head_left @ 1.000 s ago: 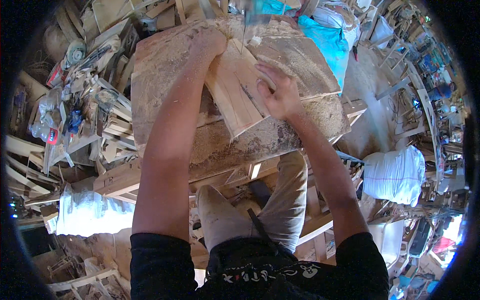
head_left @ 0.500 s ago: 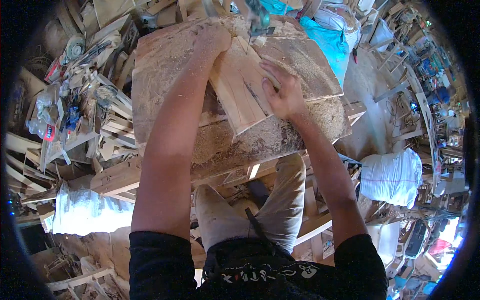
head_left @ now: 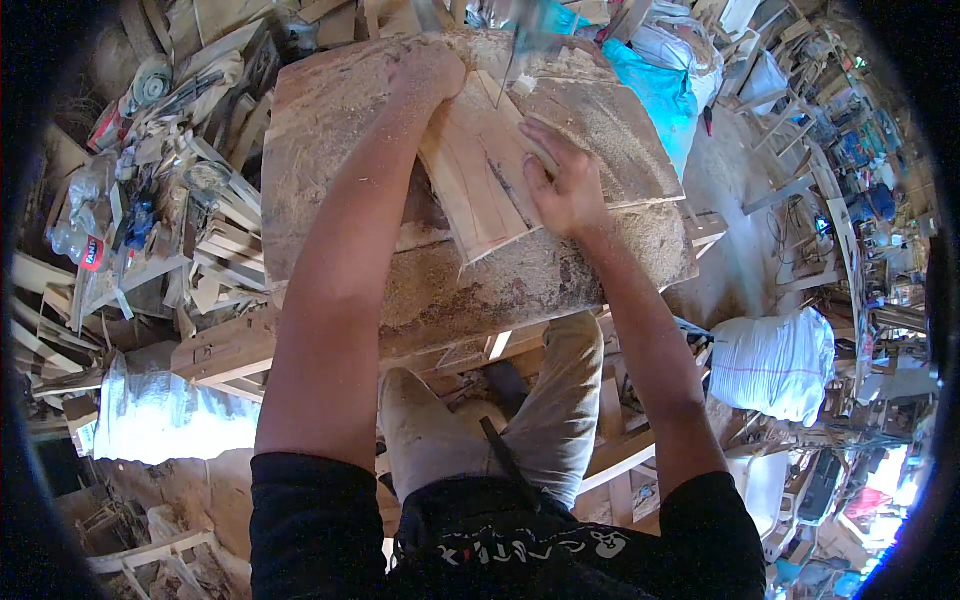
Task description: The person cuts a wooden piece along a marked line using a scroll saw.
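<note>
A flat, pale wooden board (head_left: 478, 195) with pencil lines and a dark crack lies aslant on a sawdust-covered wooden worktop (head_left: 345, 130). At its far end stands a thin upright saw blade (head_left: 503, 92), below a blurred greenish machine part (head_left: 545, 20). My left hand (head_left: 430, 75) is closed at the board's far left edge, left of the blade; its fingertips are partly hidden. My right hand (head_left: 567, 185) grips the right edge, its fingers stretched over the wood and the thumb nearer me. A small wood offcut (head_left: 523, 86) sits just right of the blade.
Scrap wood (head_left: 215, 180) is heaped at the left, with a plastic bottle (head_left: 75, 243) among it. A blue plastic sack (head_left: 655, 85) touches the worktop's far right. A stuffed white sack (head_left: 775, 365) stands at the right, and a wooden beam (head_left: 225, 350) juts out front left.
The greenish machine part has moved up and is more blurred. The whole view has shifted slightly. Both hands keep their hold on the board, with little visible movement.
</note>
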`<state>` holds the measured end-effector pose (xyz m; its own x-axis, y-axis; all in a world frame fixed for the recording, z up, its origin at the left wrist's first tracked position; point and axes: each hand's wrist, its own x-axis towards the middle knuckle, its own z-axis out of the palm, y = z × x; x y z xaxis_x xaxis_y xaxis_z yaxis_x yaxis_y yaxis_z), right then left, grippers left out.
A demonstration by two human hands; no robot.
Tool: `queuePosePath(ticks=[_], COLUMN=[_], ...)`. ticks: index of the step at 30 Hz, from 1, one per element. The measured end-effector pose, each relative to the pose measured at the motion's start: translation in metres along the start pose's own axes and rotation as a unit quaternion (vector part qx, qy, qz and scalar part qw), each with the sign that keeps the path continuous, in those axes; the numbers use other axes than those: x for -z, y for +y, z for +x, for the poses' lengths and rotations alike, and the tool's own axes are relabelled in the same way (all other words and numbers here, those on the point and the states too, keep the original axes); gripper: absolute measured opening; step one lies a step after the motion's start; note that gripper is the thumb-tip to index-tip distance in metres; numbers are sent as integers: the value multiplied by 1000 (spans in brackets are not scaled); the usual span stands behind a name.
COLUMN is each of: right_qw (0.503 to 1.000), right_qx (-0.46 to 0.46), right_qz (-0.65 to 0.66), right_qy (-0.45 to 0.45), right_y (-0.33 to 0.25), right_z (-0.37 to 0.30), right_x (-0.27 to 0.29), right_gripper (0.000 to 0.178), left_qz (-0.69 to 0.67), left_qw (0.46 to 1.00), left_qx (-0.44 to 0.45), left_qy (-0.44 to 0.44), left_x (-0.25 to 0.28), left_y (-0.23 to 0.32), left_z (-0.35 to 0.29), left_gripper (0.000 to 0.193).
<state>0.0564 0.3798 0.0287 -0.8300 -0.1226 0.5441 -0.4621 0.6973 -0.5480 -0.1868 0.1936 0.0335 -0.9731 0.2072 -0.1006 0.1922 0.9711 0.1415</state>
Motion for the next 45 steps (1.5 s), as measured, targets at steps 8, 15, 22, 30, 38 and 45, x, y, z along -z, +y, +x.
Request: queuePosePath(ticks=[8, 15, 22, 30, 38, 45], right_qw=[1000, 998, 997, 996, 996, 998], right_qx=[-11, -10, -45, -1, -9, -6], right_qz=[-15, -53, -58, -83, -85, -49], right_qy=[-1, 17, 14, 29, 39, 27], right_y=[-2, 8, 9, 14, 26, -12], right_z=[3, 3, -3, 6, 4, 25], right_x=[2, 0, 11, -7, -5, -27], right_gripper=[42, 49, 48, 49, 47, 46], left_qz=[7, -70, -34, -4, -22, 39], left_qw=[992, 996, 992, 994, 992, 992], left_qx=[32, 0, -20, -25, -15, -3], left_qy=[122, 59, 121, 109, 121, 119], left_x=[-14, -7, -25, -24, -24, -7], left_y=[5, 12, 31, 2, 27, -40], left_z=[5, 2, 18, 33, 20, 39], left_gripper=[58, 59, 60, 60, 59, 56])
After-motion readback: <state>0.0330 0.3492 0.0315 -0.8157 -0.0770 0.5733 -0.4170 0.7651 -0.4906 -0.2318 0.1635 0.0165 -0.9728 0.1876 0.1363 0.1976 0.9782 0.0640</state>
